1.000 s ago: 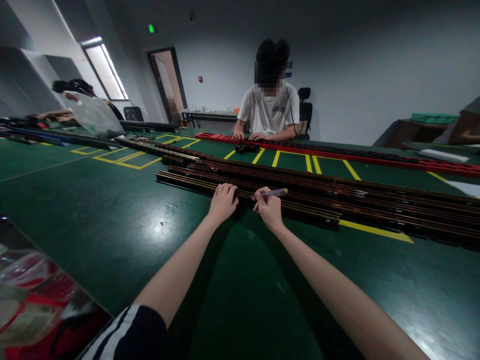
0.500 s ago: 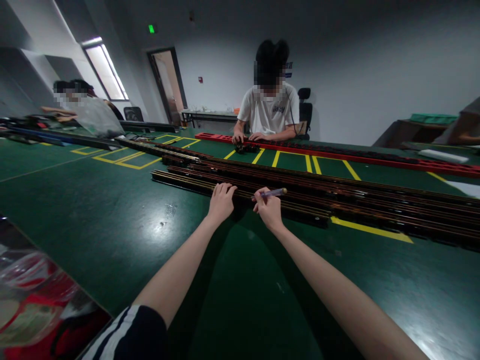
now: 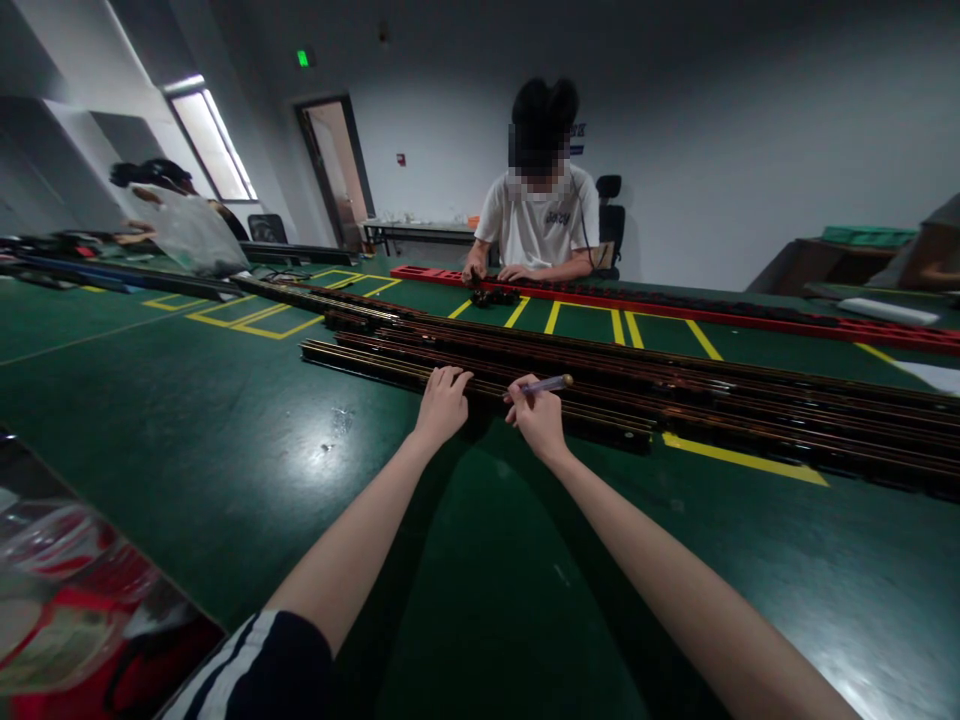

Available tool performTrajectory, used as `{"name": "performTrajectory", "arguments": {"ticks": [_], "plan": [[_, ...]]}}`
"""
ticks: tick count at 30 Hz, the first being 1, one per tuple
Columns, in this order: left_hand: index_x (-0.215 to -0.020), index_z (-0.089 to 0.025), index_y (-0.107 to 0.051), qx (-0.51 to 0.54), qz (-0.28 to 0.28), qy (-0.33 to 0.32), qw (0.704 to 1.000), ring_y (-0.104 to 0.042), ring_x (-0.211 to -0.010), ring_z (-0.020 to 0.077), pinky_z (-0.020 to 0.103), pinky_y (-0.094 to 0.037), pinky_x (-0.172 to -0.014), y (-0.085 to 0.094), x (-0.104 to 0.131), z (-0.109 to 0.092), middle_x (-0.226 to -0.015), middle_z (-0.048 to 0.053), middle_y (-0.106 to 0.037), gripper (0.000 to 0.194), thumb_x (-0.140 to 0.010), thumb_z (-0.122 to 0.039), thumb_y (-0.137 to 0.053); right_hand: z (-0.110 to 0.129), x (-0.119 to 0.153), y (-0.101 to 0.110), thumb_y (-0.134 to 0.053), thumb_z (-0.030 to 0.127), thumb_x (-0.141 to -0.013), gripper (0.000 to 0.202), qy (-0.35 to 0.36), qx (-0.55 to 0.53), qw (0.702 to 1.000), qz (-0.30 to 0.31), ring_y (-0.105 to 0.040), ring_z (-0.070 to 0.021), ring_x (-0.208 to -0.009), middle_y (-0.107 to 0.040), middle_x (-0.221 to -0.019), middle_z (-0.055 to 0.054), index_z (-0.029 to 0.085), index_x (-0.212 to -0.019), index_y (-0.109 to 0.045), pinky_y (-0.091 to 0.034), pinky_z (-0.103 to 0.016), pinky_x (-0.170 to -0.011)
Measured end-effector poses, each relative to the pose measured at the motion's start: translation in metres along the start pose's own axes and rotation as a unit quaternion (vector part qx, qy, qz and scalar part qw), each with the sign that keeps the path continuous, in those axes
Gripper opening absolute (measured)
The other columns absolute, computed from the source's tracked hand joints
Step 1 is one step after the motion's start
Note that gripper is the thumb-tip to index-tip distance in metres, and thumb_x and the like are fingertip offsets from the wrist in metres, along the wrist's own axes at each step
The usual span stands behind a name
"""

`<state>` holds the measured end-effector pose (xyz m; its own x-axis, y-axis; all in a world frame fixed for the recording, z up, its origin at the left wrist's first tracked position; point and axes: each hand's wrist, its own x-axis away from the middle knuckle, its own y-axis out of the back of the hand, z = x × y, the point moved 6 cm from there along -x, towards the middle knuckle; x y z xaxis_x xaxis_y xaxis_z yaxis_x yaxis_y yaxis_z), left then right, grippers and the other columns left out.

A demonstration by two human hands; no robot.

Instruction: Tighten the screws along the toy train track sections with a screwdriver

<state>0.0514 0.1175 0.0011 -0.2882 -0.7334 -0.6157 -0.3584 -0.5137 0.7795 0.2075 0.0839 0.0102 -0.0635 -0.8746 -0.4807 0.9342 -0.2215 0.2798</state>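
Note:
Several long dark rails (image 3: 735, 400) with copper-coloured lines lie side by side across the green table (image 3: 247, 440). My left hand (image 3: 445, 402) rests on the nearest rail (image 3: 360, 363), its fingers bent over the rail and gripping it. Just to the right, my right hand (image 3: 536, 412) is closed round a pen (image 3: 550, 384) with a clear purplish barrel. The pen's gold-coloured end points right, and its other end is over the same rail. A dark gap separates the two hands.
Across the table a person (image 3: 538, 220) handles small dark parts (image 3: 495, 297) by a long red rack (image 3: 675, 307). Yellow tape (image 3: 742, 460) marks the tabletop. Another person (image 3: 187, 225) is at the far left. Plastic-wrapped red items (image 3: 67, 600) are at the lower left.
The nearest rail has shifted very slightly to the left. The person opposite has lifted one hand a little off the dark parts. My hands look almost unmoved.

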Motion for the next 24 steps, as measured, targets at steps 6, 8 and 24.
{"name": "performTrajectory", "arguments": {"ticks": [6, 8, 24], "plan": [[-0.122, -0.016, -0.055, 0.016, 0.039, -0.01, 0.999, -0.047, -0.122, 0.0258, 0.047, -0.031, -0.112, -0.0046, -0.0004, -0.0031, -0.125, 0.011, -0.057, 0.045, -0.078, -0.013, -0.046, -0.0015, -0.0006, -0.0008, -0.044, 0.043, -0.088, 0.026, 0.0, 0.011, 1.0, 0.002, -0.061, -0.0144, -0.044, -0.064, -0.067, -0.002, 0.021, -0.077, -0.05, -0.046, -0.024, -0.043], [-0.123, -0.017, -0.055, 0.016, 0.047, -0.008, 0.999, -0.047, -0.121, 0.0259, 0.047, -0.031, -0.112, -0.005, -0.0004, -0.0032, -0.124, 0.01, -0.057, 0.043, -0.08, -0.017, -0.048, -0.0022, -0.0008, -0.0007, -0.044, 0.043, -0.088, 0.026, -0.001, 0.013, 1.0, 0.002, -0.06, -0.0141, -0.044, -0.064, -0.067, -0.002, 0.021, -0.076, -0.05, -0.046, -0.023, -0.043], [-0.119, -0.016, -0.056, 0.013, 0.055, -0.006, 0.998, -0.048, -0.117, 0.0262, 0.046, -0.033, -0.109, -0.0002, -0.0013, -0.0055, -0.117, 0.011, -0.059, 0.037, -0.083, -0.024, -0.053, 0.0002, -0.0002, 0.0005, -0.043, 0.041, -0.089, 0.025, 0.009, 0.026, 1.0, 0.001, -0.059, -0.0134, -0.044, -0.064, -0.066, -0.002, 0.02, -0.076, -0.05, -0.045, -0.023, -0.044]]}}
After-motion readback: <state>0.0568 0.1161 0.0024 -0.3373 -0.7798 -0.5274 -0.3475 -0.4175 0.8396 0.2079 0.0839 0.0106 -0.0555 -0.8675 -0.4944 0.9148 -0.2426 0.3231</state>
